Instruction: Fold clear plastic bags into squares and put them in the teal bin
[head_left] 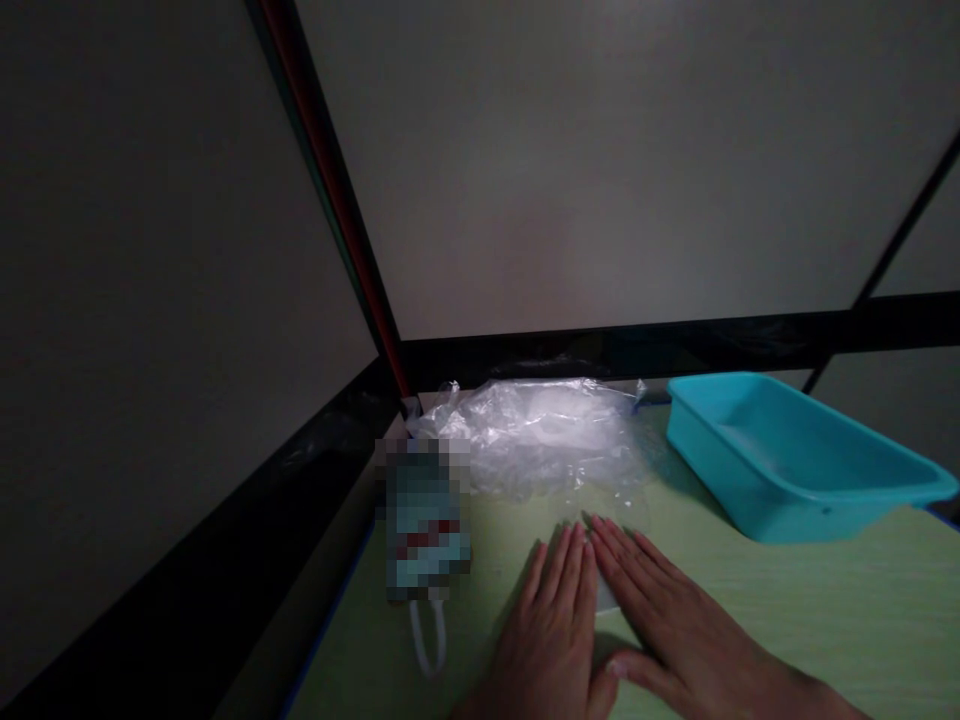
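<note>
My left hand [551, 620] lies flat with its fingers stretched out and pointing away from me. Beside it, my right hand [671, 615] is flat too, angled inward so the fingertips of both hands meet. Between and under the fingers shows a small whitish, thin piece [606, 598], mostly covered by my hands; I cannot make out its kind. Just past my fingertips, a thin clear plastic sheet or bag [619, 500] lies on the table. Behind that is a crumpled heap of clear plastic bags [540, 430].
The light green table [840, 620] stands against dark-trimmed wall panels. A turquoise plastic basin [780, 500] sits at the back right. On the left lies a pixelated, blue-green item [427, 510] with a white loop [427, 640] at its near end.
</note>
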